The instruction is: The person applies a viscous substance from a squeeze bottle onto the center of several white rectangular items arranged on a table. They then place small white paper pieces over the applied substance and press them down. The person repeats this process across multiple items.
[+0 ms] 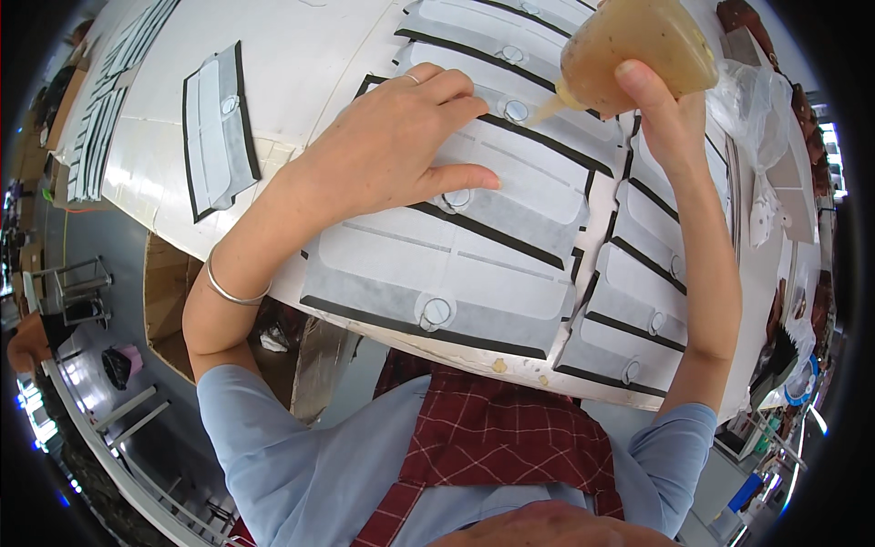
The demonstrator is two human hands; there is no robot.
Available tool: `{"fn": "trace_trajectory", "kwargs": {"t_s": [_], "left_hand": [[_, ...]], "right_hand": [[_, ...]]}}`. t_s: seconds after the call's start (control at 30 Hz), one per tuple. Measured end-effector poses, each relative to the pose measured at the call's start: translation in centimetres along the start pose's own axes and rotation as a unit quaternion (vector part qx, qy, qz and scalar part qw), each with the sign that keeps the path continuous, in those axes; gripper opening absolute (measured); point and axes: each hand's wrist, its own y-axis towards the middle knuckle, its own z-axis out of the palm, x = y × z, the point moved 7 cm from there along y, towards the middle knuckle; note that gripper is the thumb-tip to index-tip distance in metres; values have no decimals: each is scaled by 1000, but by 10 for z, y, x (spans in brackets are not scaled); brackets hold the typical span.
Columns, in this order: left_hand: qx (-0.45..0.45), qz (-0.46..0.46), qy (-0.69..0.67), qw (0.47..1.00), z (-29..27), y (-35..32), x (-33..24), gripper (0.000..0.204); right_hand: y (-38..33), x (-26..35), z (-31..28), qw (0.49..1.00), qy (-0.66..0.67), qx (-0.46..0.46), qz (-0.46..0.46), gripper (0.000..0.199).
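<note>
My right hand [673,120] grips a squeeze bottle [638,55] of cloudy amber liquid, probably glue. The bottle is tilted, its narrow nozzle pointing down and left, the tip close beside a round silvery disc [516,111] on a flat panel. Whether the tip touches the disc I cannot tell. My left hand [392,137] rests over the neighbouring panel [519,155], thumb and forefinger spread apart, with nothing visible between them. The panels are white and grey with black edges, each bearing one disc. They lie in overlapping rows; the nearest panel [392,264] is at the table's front edge.
A single panel [219,137] lies apart on the left of the white table [283,55]. Stacked panels [96,150] stand at the far left. Clear plastic bags [761,109] lie at the right. An open cardboard box [169,301] sits below the table's front edge.
</note>
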Motion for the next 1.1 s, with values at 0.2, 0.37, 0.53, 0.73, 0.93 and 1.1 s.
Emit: {"fn": "trace_trajectory", "kwargs": {"t_s": [0.2,0.37,0.53,0.73,0.93,1.1], "left_hand": [[-6,-2,7,1000,0,-2,0,60],[6,-13,2,1000,-1,-1,1,59],[2,-7,-4,1000,-1,-1,0,58],[-4,-12,18,1000,-13,8,9,51],[-24,2,59,998,-11,43,28,52],[15,-43,20,999,-5,45,32,64]], "right_hand": [[4,10,5,998,59,-19,28,52],[6,-11,22,998,30,14,55,55],[0,-6,-41,998,54,-11,4,56],[26,47,-53,962,184,-199,-12,50],[42,-13,-20,959,194,-190,85,44],[53,-19,20,975,146,-114,126,43]]}}
